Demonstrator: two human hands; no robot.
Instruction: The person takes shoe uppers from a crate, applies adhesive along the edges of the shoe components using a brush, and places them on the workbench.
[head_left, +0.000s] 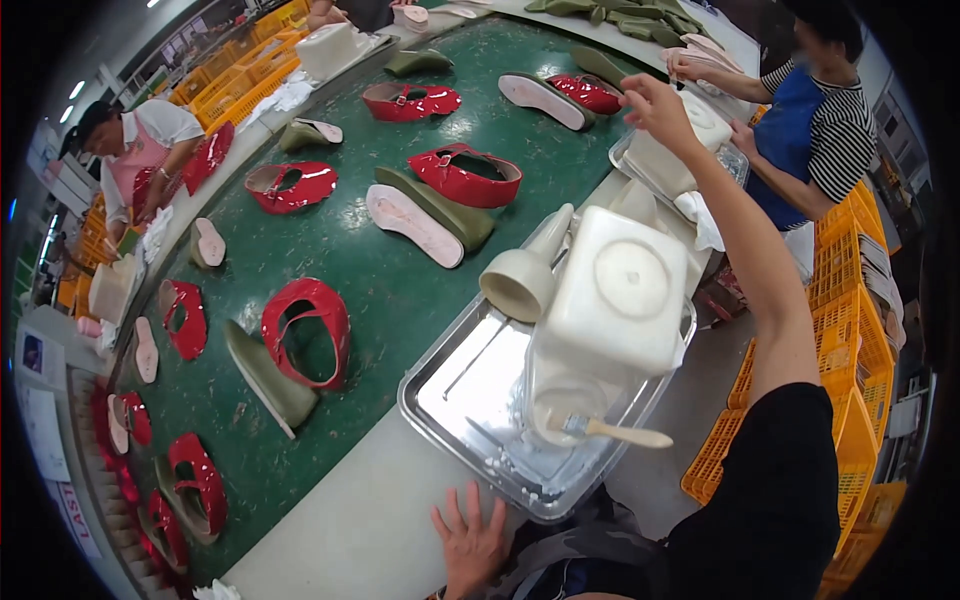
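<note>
The person's right hand is at the far end of a long stretched arm, above the right border of the green work belt. Its fingers are bent and partly closed. Beside the fingertips lies the near end of an olive wedge sole; whether they touch it or grip it, one cannot tell from this view.

This olive sole is to the left of the right hand and slightly farther away. Its long axis goes from upper left to lower right, so that one narrow end points to the fingers. Just in front of it lie a glossy red shoe upper and a second wedge sole with a pale pink insole face, which has nearly the same slant. The right hand is clearly the nearer one to this group.

The left hand is well apart from it, down at the near edge. It rests palm down on the pale table border, with the fingers spread, and no object is seen in it. Just beyond it is the metal tray, which bears a white plastic container and a brush with wooden handle. These stand between the left hand and the group, below the right forearm.
</note>
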